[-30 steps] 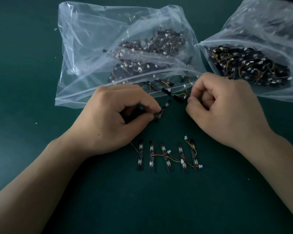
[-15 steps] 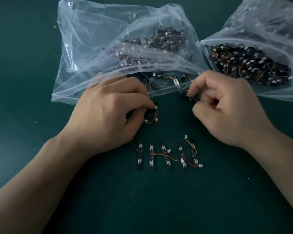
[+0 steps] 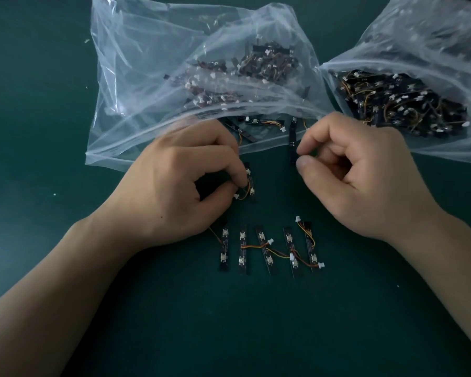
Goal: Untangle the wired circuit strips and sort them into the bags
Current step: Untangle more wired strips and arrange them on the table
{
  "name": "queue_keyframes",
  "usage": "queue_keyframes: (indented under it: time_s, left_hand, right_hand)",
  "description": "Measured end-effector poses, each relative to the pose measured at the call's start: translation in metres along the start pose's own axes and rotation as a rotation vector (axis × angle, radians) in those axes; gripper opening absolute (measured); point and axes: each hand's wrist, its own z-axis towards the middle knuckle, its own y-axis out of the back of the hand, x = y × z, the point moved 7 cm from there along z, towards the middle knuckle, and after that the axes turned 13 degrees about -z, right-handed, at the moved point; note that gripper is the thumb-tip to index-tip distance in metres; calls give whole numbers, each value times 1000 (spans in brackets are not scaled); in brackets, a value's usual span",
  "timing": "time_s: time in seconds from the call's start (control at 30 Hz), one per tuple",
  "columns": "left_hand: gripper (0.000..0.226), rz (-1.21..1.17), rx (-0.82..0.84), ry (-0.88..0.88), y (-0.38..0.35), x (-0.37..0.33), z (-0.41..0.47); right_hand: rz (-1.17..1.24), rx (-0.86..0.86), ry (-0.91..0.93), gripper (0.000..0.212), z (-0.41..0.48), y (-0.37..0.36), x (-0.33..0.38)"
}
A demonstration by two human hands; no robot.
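Observation:
My left hand [image 3: 180, 183] pinches a short black circuit strip [image 3: 250, 183] with white parts and an orange wire, held upright just above the table. My right hand [image 3: 362, 175] pinches the lower end of another black strip [image 3: 292, 140] that sticks out of the left bag's mouth. The left clear bag [image 3: 152, 85] holds a loose tangle of strips; a few lie at its opening. The right clear bag [image 3: 424, 63] is packed with dark strips and orange wires. Several sorted strips [image 3: 269, 248] lie side by side in a row on the table below my hands.
The table [image 3: 52, 131] is dark green. Small white specks lie on it at the left and lower right. Both forearms cross the lower corners of the view.
My left hand has turned its strip upright and lowered it toward the row. My right hand has let go of the earlier wire and now pinches a strip at the bag's mouth.

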Motion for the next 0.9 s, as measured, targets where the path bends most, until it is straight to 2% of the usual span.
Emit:
queue_keyframes:
  time_s: [0.1,0.3,0.47,0.63,0.9]
  left_hand:
    - [13,-24,10,-30,0,-2,0]
    - [25,-111,58,1,-1,-1,0]
    - [24,-122,-6,22,4,1,-1]
    - [23,-33,-71,-3,7,1,0]
    - [18,1,1,42,1,5,-1]
  right_hand:
    - [-62,11,81,3,1,-1,7]
    - [-170,84,254,19,-3,-6,19]
    - [-288,225,280,34,-5,-18,22]
    - [-294,287,288,38,-5,-23,22]
    - [-257,291,282,35,-6,-21,22]
